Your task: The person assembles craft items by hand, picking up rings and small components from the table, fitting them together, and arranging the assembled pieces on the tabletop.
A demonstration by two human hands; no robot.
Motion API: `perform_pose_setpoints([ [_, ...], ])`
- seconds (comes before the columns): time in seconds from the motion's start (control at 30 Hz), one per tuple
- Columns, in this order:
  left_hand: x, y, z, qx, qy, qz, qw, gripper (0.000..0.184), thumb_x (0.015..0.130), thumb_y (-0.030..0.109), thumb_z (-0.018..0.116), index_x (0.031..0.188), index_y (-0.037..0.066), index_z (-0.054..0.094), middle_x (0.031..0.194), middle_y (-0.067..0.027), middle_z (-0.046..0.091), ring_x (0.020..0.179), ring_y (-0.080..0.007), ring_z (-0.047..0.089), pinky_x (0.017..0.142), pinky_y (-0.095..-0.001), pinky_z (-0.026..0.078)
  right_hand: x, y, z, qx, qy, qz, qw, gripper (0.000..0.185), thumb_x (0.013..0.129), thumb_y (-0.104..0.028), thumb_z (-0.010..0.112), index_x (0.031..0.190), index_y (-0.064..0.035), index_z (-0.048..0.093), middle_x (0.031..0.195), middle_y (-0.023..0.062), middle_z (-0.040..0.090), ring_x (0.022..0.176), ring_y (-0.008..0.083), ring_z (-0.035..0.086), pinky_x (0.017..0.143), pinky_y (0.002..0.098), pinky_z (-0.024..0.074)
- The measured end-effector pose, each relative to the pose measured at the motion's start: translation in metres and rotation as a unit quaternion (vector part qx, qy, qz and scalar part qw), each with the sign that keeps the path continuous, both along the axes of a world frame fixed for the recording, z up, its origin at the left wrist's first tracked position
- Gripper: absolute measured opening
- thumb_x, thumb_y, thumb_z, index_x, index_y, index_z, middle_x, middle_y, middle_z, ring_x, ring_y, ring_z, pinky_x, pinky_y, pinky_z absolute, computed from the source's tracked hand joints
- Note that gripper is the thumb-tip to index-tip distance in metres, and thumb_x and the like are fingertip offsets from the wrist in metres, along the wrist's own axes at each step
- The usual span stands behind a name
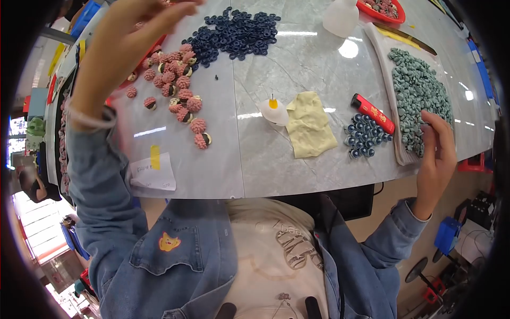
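My left hand (135, 34) is raised over the left side of the table, its fingers stretched out and partly cut off by the top edge. Beneath and beside it lie pink knobbly balls (183, 82) with dark and cream parts, some near a red tray (154, 47). At the right, my right hand (440, 143) reaches over small green pieces (414, 90) in a white-rimmed tray (390, 90). Its fingertips are drawn together at the pieces; what they hold is too small to name. Left of that tray are a red lighter (373, 114) and blue-green beads (364, 137).
Dark blue rings (239, 34) are heaped at the back. A small white lamp with a yellow wick holder (274, 110) stands beside a yellow cloth (311, 125). A note (154, 173) lies front left. Farther back are a white bottle (341, 17) and a red basket (383, 9).
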State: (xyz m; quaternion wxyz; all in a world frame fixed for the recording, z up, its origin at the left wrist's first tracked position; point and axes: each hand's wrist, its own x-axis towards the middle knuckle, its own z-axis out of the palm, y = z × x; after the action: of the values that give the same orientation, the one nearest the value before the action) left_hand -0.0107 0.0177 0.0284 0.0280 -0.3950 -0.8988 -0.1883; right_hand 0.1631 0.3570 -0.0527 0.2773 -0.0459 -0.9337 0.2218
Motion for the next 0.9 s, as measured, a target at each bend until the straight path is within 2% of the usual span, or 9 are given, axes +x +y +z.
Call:
perform_pose_setpoints([
  [0.03,-0.008,0.004,-0.009,-0.002,0.000,0.002,1.000,0.018,0.085,0.013,0.050,0.099,0.004,0.055,0.097,-0.0034,0.058,0.073,-0.0086,0.054,0.065,-0.0215,0.044,0.003,-0.002,0.000,-0.078,-0.001,0.014,0.997,0.014,0.080,0.002,0.048,0.091,0.0023,0.058,0.095,0.0102,0.056,0.079,0.0157,0.054,0.070,0.0248,0.0425],
  [0.1,-0.015,0.020,-0.029,-0.021,0.024,-0.101,0.994,0.015,0.083,0.015,0.052,0.094,0.005,0.057,0.090,-0.0030,0.058,0.070,-0.0121,0.056,0.060,-0.0234,0.044,0.009,-0.006,0.002,-0.231,-0.003,0.042,0.972,0.016,0.082,0.002,0.045,0.093,0.0037,0.057,0.098,0.0107,0.055,0.079,0.0136,0.053,0.070,0.0241,0.0422],
  [0.13,-0.013,0.027,-0.035,-0.023,0.025,-0.099,0.994,0.015,0.083,0.015,0.052,0.094,0.005,0.057,0.090,-0.0030,0.058,0.070,-0.0121,0.056,0.060,-0.0234,0.044,0.012,-0.008,0.004,-0.232,-0.002,0.044,0.972,0.016,0.082,0.002,0.045,0.093,0.0037,0.057,0.098,0.0107,0.055,0.079,0.0136,0.053,0.070,0.0241,0.0422],
  [0.23,-0.004,0.047,-0.048,-0.060,0.128,-0.102,0.985,0.011,0.080,0.013,0.053,0.089,0.007,0.057,0.084,-0.0042,0.057,0.070,-0.0189,0.057,0.059,-0.0266,0.045,0.024,-0.010,0.013,-0.264,0.001,0.053,0.963,0.018,0.083,0.002,0.043,0.095,0.0039,0.056,0.102,0.0117,0.053,0.079,0.0126,0.052,0.070,0.0232,0.0417],
  [0.37,-0.013,0.060,-0.059,-0.034,0.180,-0.107,0.977,0.009,0.078,0.012,0.054,0.086,0.008,0.058,0.083,-0.0043,0.056,0.070,-0.0224,0.056,0.059,-0.0283,0.045,0.036,-0.009,0.014,-0.283,-0.013,0.056,0.957,0.018,0.084,0.001,0.043,0.096,0.0037,0.056,0.106,0.0111,0.051,0.080,0.0126,0.050,0.070,0.0235,0.0402],
  [0.53,-0.018,0.064,-0.064,-0.062,0.204,-0.135,0.968,0.009,0.078,0.011,0.054,0.085,0.007,0.058,0.081,-0.0051,0.056,0.068,-0.0225,0.056,0.058,-0.0290,0.044,0.039,-0.011,0.012,-0.291,-0.017,0.048,0.955,0.018,0.083,0.001,0.043,0.096,0.0039,0.056,0.106,0.0111,0.051,0.081,0.0126,0.050,0.070,0.0234,0.0401],
  [0.67,-0.016,0.062,-0.062,-0.058,0.179,-0.111,0.976,0.009,0.077,0.011,0.056,0.085,0.007,0.058,0.078,-0.0058,0.055,0.066,-0.0224,0.055,0.058,-0.0285,0.044,0.039,-0.012,0.011,-0.298,-0.009,0.042,0.954,0.017,0.082,0.001,0.045,0.095,0.0038,0.056,0.105,0.0112,0.051,0.081,0.0125,0.050,0.070,0.0233,0.0398],
  [0.8,-0.008,0.056,-0.052,0.001,0.099,-0.085,0.991,0.009,0.077,0.011,0.056,0.084,0.005,0.058,0.075,-0.0032,0.055,0.062,-0.0153,0.053,0.055,-0.0247,0.041,0.043,-0.009,0.008,-0.295,0.010,0.041,0.954,0.017,0.079,0.002,0.048,0.094,0.0033,0.056,0.102,0.0125,0.052,0.078,0.0125,0.052,0.067,0.0220,0.0420],
  [0.9,0.012,0.045,-0.030,0.012,0.030,0.005,0.999,0.011,0.077,0.011,0.057,0.084,0.002,0.057,0.074,0.0004,0.054,0.058,-0.0070,0.046,0.052,-0.0204,0.036,0.047,-0.012,0.009,-0.350,0.037,0.002,0.936,0.017,0.076,0.003,0.051,0.093,0.0036,0.056,0.100,0.0132,0.052,0.075,0.0132,0.052,0.066,0.0225,0.0425],
])
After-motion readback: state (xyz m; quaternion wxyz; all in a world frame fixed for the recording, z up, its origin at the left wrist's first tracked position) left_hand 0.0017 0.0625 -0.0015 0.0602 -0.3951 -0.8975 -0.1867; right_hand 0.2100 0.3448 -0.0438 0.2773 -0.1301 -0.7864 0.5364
